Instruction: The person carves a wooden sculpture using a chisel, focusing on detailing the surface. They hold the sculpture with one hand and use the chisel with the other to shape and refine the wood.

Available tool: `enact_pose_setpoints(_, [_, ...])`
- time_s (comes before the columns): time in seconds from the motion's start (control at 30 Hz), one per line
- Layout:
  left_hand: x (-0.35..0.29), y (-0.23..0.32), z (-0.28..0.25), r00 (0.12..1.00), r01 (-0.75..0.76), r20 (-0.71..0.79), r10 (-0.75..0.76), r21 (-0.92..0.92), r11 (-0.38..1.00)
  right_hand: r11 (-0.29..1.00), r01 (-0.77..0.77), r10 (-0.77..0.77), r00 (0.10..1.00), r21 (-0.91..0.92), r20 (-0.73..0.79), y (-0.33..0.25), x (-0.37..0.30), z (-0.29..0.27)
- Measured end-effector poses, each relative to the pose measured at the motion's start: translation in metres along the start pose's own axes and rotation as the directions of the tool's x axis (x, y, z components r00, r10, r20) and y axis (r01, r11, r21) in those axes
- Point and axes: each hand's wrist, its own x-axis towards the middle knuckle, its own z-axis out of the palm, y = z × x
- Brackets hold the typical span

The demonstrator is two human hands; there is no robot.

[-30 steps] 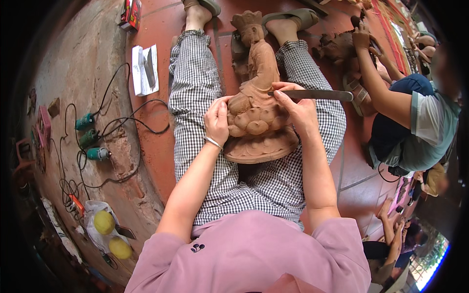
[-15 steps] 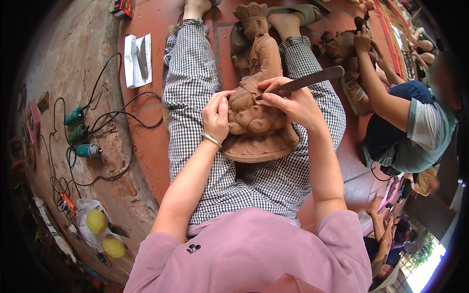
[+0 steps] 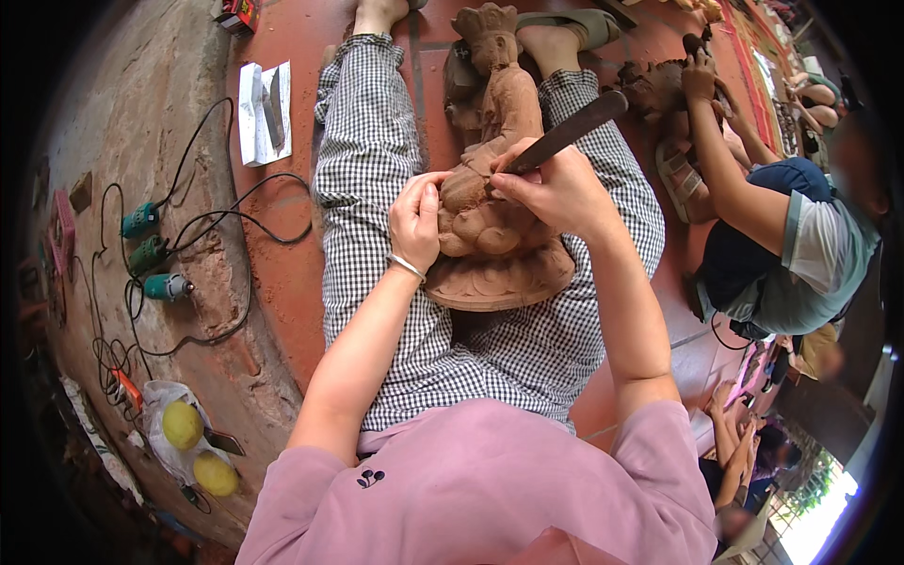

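Observation:
A reddish-brown carved statue (image 3: 513, 122) of a seated figure with a tall crown leans back between my legs, its lotus-shaped base toward me. My left hand (image 3: 414, 218) is closed against the left side of the statue's lap, with the thumb upright beside it. In my right hand (image 3: 557, 188) is a long, flat, dark carving tool (image 3: 574, 130), pinched low near its working end. Its broad free end points up and to the right. The working tip is at the statue's lap, mostly hidden by my fingers.
White paper (image 3: 250, 118) with a flat blade (image 3: 276, 113) lies on the tiles at left. Corded green power tools (image 3: 169, 287) and two yellow round fruits (image 3: 183, 424) on a plastic bag sit farther left. At right, a person (image 3: 800, 231) handles another dark carving (image 3: 653, 92).
The carving tool has tilted, its free end swinging left and toward me. My right hand has turned and closed in on the lap; my left hand keeps its hold.

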Motion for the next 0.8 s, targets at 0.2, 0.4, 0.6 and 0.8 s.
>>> enact_pose_setpoints(0.2, [0.001,0.003,0.002,1.0,0.005,0.002,-0.005,-0.008,1.0,0.993,-0.075,0.072,0.997,0.086,0.038,0.013,0.013,-0.007])
enact_pose_setpoints(0.4, [0.002,0.002,0.001,1.0,-0.007,-0.002,0.007,0.005,1.0,0.99,-0.114,0.111,0.993,0.079,0.047,0.005,0.011,-0.007])
enact_pose_setpoints(0.6, [0.001,0.001,0.001,1.0,0.01,0.003,-0.01,0.015,1.0,0.992,-0.03,0.027,0.999,0.125,0.028,0.016,0.013,-0.004])
enact_pose_setpoints(0.8, [0.001,0.001,0.002,1.0,-0.002,-0.005,0.002,0.02,1.0,0.958,-0.196,0.171,0.976,0.21,0.132,0.013,0.019,-0.011])
